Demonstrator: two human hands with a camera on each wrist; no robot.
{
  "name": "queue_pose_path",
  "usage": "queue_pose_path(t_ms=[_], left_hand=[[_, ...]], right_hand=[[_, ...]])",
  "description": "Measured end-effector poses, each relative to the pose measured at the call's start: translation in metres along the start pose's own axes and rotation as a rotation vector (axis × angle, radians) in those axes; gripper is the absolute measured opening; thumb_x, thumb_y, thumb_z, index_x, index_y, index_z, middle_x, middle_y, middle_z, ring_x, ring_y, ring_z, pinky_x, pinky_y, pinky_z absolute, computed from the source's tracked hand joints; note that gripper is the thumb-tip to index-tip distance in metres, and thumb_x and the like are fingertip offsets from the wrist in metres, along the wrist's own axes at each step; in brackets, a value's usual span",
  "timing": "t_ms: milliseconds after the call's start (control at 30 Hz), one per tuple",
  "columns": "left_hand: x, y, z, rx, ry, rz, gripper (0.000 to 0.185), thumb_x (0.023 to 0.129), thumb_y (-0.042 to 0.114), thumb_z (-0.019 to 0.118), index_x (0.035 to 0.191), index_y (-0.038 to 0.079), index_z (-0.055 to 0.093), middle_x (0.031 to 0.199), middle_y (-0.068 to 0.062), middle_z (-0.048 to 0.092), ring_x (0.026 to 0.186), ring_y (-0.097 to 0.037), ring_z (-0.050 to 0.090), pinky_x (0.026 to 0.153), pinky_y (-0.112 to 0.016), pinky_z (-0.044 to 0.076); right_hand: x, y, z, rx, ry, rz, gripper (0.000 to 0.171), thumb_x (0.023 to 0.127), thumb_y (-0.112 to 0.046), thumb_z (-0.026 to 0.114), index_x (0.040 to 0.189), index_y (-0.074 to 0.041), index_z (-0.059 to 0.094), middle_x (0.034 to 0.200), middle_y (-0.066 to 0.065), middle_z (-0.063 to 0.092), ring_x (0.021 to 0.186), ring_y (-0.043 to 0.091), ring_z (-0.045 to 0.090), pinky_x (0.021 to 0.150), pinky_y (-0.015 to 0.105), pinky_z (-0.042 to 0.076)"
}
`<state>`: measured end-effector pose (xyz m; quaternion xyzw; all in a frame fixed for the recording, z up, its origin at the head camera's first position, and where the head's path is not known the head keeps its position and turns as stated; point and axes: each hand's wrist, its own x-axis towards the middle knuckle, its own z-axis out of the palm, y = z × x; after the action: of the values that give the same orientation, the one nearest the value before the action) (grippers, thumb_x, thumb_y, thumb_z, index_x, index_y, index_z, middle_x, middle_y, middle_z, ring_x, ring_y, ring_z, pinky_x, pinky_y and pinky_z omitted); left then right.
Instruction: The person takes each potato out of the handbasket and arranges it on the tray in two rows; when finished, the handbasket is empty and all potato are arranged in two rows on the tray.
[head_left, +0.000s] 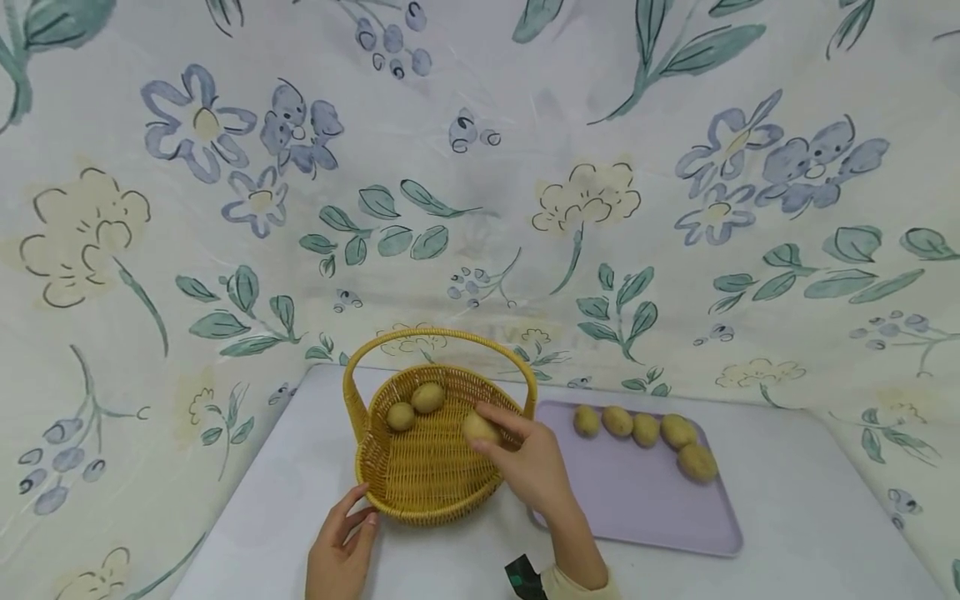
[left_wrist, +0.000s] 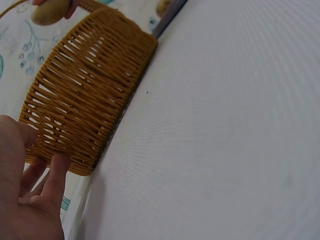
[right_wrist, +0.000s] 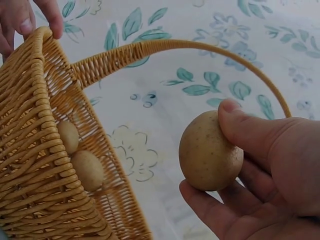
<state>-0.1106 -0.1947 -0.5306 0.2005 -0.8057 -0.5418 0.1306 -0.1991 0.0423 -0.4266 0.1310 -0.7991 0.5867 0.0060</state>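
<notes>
A yellow wicker basket (head_left: 429,516) with a tall arched handle stands on the table. Two potatoes (head_left: 415,406) lie inside it, toward the back left. My right hand (head_left: 536,467) pinches another potato (right_wrist: 210,150) between thumb and fingers, above the basket's right part. At the front left rim, my left hand (head_left: 341,546) holds the basket lightly, its fingertips (left_wrist: 60,160) against the weave. In the right wrist view, one finger of that left hand (right_wrist: 20,22) reaches over the rim.
To the right of the basket lies a flat lilac tray (head_left: 622,508). Several potatoes (head_left: 646,430) form a curved row along its back and right side. A floral cloth (head_left: 480,250) hangs behind the white table (head_left: 262,500).
</notes>
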Motion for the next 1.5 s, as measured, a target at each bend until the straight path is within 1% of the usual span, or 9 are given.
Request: queue_pose_path(t_ms=[167,267,433,567,767,933,1133,1333,1500], left_hand=[[0.0,0.0,0.001,-0.01,0.003,0.01,0.049,0.091,0.003,0.06,0.132,0.028,0.051,0.135,0.002,0.05,0.094,0.012,0.056,0.081,-0.008,0.054],[0.0,0.0,0.001,-0.015,-0.007,0.012,0.05,0.091,0.002,0.06,0.133,0.028,0.051,0.134,0.003,0.05,0.095,0.012,0.056,0.081,-0.009,0.054],[-0.001,0.0,0.001,-0.008,-0.008,0.013,0.05,0.091,0.002,0.059,0.133,0.028,0.05,0.134,0.003,0.05,0.095,0.012,0.055,0.082,-0.011,0.054],[-0.002,0.001,0.001,0.012,-0.009,0.01,0.049,0.091,0.003,0.06,0.133,0.028,0.05,0.134,0.002,0.049,0.094,0.014,0.054,0.082,-0.011,0.054],[-0.002,0.003,-0.003,0.032,0.018,0.013,0.048,0.091,0.005,0.061,0.132,0.027,0.051,0.135,0.001,0.05,0.092,0.015,0.054,0.08,-0.008,0.054],[-0.002,0.002,-0.004,0.025,0.016,0.004,0.05,0.091,0.003,0.06,0.133,0.027,0.05,0.135,0.001,0.049,0.092,0.015,0.054,0.08,-0.007,0.053],[-0.002,0.001,-0.002,0.018,0.01,0.001,0.05,0.091,0.003,0.059,0.134,0.026,0.049,0.136,-0.001,0.049,0.091,0.017,0.053,0.079,-0.006,0.053],[-0.002,0.001,-0.001,0.026,0.007,-0.02,0.049,0.091,0.004,0.06,0.133,0.028,0.049,0.136,0.001,0.049,0.093,0.013,0.055,0.08,-0.007,0.053],[0.0,0.001,0.001,0.027,-0.007,-0.023,0.049,0.092,0.005,0.06,0.134,0.029,0.049,0.137,0.001,0.048,0.096,0.01,0.056,0.082,-0.011,0.055]], right_hand=[[-0.004,-0.002,-0.006,0.024,0.01,0.007,0.046,0.079,-0.03,0.077,0.122,-0.032,0.063,0.13,-0.015,0.058,0.122,0.011,0.054,0.092,0.019,0.054],[-0.006,-0.001,-0.01,0.04,0.019,0.009,0.045,0.079,-0.028,0.077,0.122,-0.028,0.064,0.129,-0.012,0.059,0.12,0.013,0.056,0.093,0.021,0.054],[-0.009,-0.001,-0.017,0.06,0.044,0.014,0.044,0.078,-0.028,0.077,0.12,-0.028,0.065,0.127,-0.01,0.061,0.118,0.015,0.057,0.094,0.023,0.054],[-0.012,-0.001,-0.023,0.065,0.058,0.03,0.046,0.077,-0.028,0.078,0.121,-0.025,0.065,0.128,-0.011,0.06,0.121,0.013,0.055,0.094,0.021,0.053],[-0.016,0.001,-0.032,0.078,0.071,0.003,0.046,0.077,-0.021,0.078,0.121,-0.018,0.065,0.129,-0.003,0.061,0.125,0.019,0.053,0.094,0.022,0.053],[-0.018,0.007,-0.042,0.039,0.118,0.02,0.044,0.077,-0.019,0.078,0.119,-0.021,0.066,0.128,-0.004,0.061,0.124,0.019,0.054,0.095,0.023,0.053],[-0.018,0.017,-0.057,-0.04,0.169,0.101,0.044,0.078,-0.03,0.077,0.12,-0.03,0.064,0.126,-0.012,0.061,0.122,0.011,0.054,0.095,0.023,0.053],[-0.021,0.028,-0.076,-0.089,0.214,0.128,0.046,0.079,-0.032,0.076,0.124,-0.029,0.062,0.129,-0.012,0.059,0.126,0.011,0.051,0.097,0.029,0.053],[-0.025,0.035,-0.094,-0.109,0.262,0.162,0.05,0.08,-0.033,0.076,0.126,-0.022,0.061,0.132,-0.007,0.058,0.127,0.015,0.05,0.099,0.032,0.052]])
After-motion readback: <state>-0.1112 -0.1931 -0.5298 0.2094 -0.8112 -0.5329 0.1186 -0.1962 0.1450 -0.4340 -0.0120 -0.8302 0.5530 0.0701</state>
